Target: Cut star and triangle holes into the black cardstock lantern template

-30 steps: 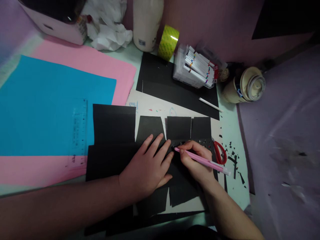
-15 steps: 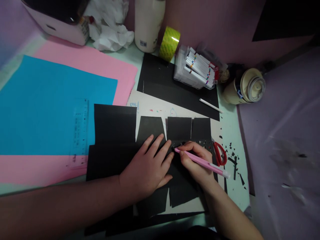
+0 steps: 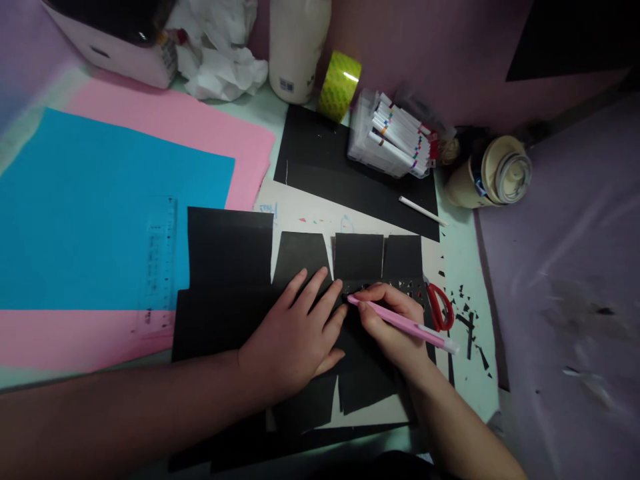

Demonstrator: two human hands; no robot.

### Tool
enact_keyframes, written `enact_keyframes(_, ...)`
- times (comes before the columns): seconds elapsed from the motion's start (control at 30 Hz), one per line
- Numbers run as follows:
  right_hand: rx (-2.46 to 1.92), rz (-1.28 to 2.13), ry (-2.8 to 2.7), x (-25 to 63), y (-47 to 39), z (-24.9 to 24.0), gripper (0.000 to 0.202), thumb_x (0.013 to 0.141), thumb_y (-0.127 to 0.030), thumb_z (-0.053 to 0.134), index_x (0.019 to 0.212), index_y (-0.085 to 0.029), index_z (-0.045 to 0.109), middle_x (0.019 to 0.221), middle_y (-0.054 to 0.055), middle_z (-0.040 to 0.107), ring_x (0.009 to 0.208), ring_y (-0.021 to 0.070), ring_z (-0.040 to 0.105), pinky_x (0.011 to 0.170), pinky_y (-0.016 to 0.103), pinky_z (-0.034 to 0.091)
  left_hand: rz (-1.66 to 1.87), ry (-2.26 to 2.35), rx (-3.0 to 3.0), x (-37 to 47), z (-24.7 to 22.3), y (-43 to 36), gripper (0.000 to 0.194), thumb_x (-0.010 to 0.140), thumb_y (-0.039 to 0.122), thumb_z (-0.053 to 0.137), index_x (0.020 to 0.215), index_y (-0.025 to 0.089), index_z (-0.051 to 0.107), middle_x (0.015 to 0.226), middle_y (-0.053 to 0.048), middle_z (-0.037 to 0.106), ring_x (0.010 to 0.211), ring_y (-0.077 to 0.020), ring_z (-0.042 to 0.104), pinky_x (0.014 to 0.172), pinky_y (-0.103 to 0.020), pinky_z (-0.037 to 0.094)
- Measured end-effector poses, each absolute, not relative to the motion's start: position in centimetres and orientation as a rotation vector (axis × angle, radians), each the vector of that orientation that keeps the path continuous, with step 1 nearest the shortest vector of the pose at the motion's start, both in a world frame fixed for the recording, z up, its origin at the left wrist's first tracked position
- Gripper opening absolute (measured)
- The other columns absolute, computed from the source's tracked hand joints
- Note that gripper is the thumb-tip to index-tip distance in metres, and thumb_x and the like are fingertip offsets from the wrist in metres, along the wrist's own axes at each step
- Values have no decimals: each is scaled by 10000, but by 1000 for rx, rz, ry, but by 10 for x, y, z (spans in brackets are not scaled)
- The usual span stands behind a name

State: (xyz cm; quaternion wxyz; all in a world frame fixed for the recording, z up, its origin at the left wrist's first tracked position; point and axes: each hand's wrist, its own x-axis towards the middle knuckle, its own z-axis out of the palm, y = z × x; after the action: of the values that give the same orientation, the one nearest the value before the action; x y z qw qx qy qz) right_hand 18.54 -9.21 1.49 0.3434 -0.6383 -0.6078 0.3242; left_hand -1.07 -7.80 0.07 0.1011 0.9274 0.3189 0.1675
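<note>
A sheet of black card (image 3: 220,320) with cut flaps along its upper and lower edges lies before me. My left hand (image 3: 295,333) rests flat on it, fingers spread. Just to the right, my right hand (image 3: 395,320) grips a slim pink craft knife (image 3: 407,323) like a pen. The knife leans to the lower right, its tip against the card close to my left fingertips; the blade itself is too small to make out. Small triangular cut-outs run along the card to the right of the tip, partly behind my right hand.
Red-handled scissors (image 3: 440,307) lie at the card's right edge, with black paper scraps (image 3: 470,327) beyond. Blue paper (image 3: 110,220) bears a clear ruler (image 3: 157,267) at left. Behind stand a marker box (image 3: 395,137), yellow tape roll (image 3: 340,87), white bottle (image 3: 299,53) and cup (image 3: 487,173).
Almost nothing differs. The knife and my right fingers have shifted very slightly left; my left hand stays in place on the card.
</note>
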Motion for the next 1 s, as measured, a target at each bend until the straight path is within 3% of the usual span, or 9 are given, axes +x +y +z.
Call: enact_keyframes(1.0, -1706, 830, -1531, 185, -92, 16, 69, 774, -179, 648, 732, -214, 690, 722, -9, 714, 640, 126, 647, 608, 222, 485, 510, 948, 2747, -10, -1, -79, 570, 850, 551, 646, 1240, 136, 664, 1405, -171, 571, 1331, -409, 469, 1109, -557, 320)
